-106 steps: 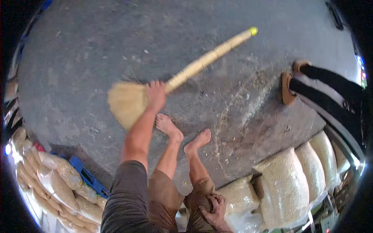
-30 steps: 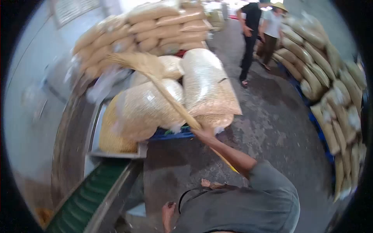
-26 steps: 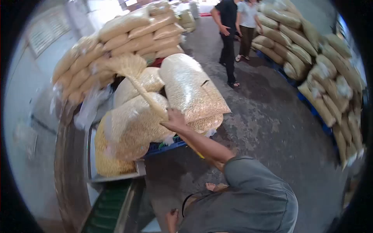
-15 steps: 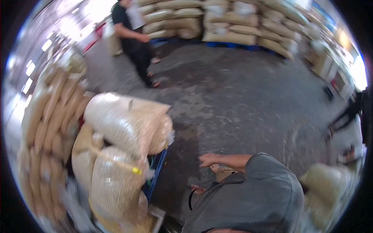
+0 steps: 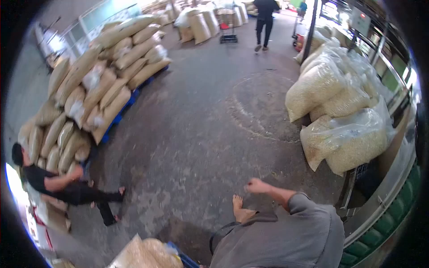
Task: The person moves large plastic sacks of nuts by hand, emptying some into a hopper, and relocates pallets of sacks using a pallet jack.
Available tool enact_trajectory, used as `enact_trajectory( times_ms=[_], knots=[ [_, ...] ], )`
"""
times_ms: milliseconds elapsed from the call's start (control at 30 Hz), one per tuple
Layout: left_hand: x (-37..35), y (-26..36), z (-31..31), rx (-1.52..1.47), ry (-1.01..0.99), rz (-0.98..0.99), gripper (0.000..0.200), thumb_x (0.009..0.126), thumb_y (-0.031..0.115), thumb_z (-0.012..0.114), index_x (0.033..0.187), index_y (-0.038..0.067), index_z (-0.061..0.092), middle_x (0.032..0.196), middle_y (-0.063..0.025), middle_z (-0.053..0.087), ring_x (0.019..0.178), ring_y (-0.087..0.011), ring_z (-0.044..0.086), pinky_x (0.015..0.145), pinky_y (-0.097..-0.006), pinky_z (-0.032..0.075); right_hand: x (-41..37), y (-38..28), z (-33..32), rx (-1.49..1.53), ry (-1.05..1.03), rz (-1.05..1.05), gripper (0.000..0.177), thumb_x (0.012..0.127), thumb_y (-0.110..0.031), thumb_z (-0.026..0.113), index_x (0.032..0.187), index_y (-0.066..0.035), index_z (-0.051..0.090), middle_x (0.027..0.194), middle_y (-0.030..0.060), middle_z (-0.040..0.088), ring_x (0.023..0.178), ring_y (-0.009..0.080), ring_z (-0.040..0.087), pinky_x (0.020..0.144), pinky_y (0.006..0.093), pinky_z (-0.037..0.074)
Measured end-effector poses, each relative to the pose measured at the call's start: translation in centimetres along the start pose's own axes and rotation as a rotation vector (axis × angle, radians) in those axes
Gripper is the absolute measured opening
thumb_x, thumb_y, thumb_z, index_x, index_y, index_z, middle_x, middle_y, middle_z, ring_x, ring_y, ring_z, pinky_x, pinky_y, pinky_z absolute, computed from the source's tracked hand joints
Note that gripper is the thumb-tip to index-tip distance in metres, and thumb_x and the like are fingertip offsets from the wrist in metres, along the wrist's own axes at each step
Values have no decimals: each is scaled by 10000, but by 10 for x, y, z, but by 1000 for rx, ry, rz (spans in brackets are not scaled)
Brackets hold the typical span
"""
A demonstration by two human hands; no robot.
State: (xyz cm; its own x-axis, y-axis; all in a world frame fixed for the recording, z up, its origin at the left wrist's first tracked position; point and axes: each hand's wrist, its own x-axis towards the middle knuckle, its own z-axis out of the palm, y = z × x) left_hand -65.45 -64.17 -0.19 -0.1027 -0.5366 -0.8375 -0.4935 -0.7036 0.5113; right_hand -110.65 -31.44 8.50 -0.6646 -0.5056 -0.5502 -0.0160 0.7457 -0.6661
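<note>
My right hand (image 5: 254, 185) hangs low in front of me at the end of a bare forearm, over the grey concrete floor (image 5: 192, 147). Its fingers look loosely curled, and nothing shows in them. Just to the left of the hand, and below it, is my bare foot (image 5: 238, 207). My left hand is out of view. The grey shirt (image 5: 277, 236) I wear fills the bottom middle, with a black strap (image 5: 214, 239) looping out at its left side.
Sacks (image 5: 129, 62) are stacked on blue pallets (image 5: 117, 118) to the left. Clear plastic bags (image 5: 317, 85) of pale material line the right, near a green ribbed edge (image 5: 397, 214). A person in black (image 5: 67, 185) is at left; another person (image 5: 265, 22) and a hand truck (image 5: 228, 29) are farther off.
My view has swung to the right. The sack pile at lower left has slid mostly out of the bottom, and the bags on the right have come into view. My right hand remains low and curled.
</note>
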Motion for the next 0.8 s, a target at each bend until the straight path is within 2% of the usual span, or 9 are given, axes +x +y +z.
enact_trajectory(
  times_ms=[67, 167, 267, 333, 567, 667, 733, 767, 800],
  knots=[
    [24, 15, 43, -40, -105, -83, 232, 860, 222, 581, 934, 9, 634, 847, -104, 649, 807, -225, 591, 737, -351, 450, 20, 71, 15, -1, 56, -30, 482, 783, -389, 607, 965, 56, 625, 892, 203, 651, 849, 268, 625, 722, 390, 484],
    [51, 54, 95, 8, -279, -79, 222, 864, 223, 578, 916, 16, 638, 853, -100, 648, 823, -227, 588, 751, -353, 446, 9, 83, -16, 114, -16, 135, 499, 773, -402, 617, 953, 64, 625, 882, 205, 650, 829, 267, 624, 708, 388, 483],
    [43, 128, 190, 341, -470, 551, 182, 849, 210, 550, 825, 30, 550, 643, -77, 548, 540, -196, 547, 487, -327, 460, 17, 109, -47, 154, 213, 205, 491, 769, -413, 621, 914, 56, 630, 876, 191, 655, 825, 251, 629, 720, 372, 490],
    [2, 182, 264, 214, -334, 252, 219, 862, 222, 573, 817, 9, 548, 663, -65, 562, 538, -174, 546, 488, -316, 461, 29, 121, -78, 197, 364, 214, 467, 774, -408, 629, 906, 40, 631, 841, 165, 654, 793, 236, 623, 705, 375, 487],
    [33, 249, 407, 557, -322, 172, 265, 877, 218, 570, 960, -33, 553, 811, -101, 611, 696, -209, 632, 547, -306, 496, 87, 150, -172, 525, 621, 336, 391, 802, -341, 625, 991, 1, 616, 920, 161, 649, 858, 257, 621, 747, 377, 484],
    [65, 263, 468, 642, -289, 89, 293, 868, 226, 582, 987, -41, 572, 856, -120, 631, 683, -222, 633, 530, -309, 492, 115, 167, -202, 549, 551, 415, 456, 802, -374, 630, 990, 40, 599, 931, 176, 640, 863, 219, 605, 745, 362, 472],
    [68, 292, 518, 1147, -397, 219, 288, 856, 240, 595, 947, -33, 593, 816, -122, 634, 650, -228, 628, 503, -310, 484, 128, 155, -237, 515, 418, 557, 386, 805, -359, 622, 860, 23, 612, 706, 105, 621, 650, 174, 594, 571, 337, 468],
    [89, 281, 544, 731, -266, 88, 299, 846, 250, 605, 935, -36, 603, 801, -133, 639, 638, -235, 631, 491, -320, 488, 133, 161, -245, 574, 408, 477, 359, 799, -358, 617, 806, 1, 616, 611, 66, 590, 535, 137, 562, 478, 308, 439],
    [88, 303, 580, 734, -275, 61, 303, 849, 245, 600, 946, -42, 601, 815, -136, 643, 661, -237, 639, 508, -323, 497, 142, 175, -244, 636, 390, 588, 344, 790, -359, 623, 792, -15, 618, 598, 58, 592, 510, 128, 560, 461, 297, 441]
  ],
)
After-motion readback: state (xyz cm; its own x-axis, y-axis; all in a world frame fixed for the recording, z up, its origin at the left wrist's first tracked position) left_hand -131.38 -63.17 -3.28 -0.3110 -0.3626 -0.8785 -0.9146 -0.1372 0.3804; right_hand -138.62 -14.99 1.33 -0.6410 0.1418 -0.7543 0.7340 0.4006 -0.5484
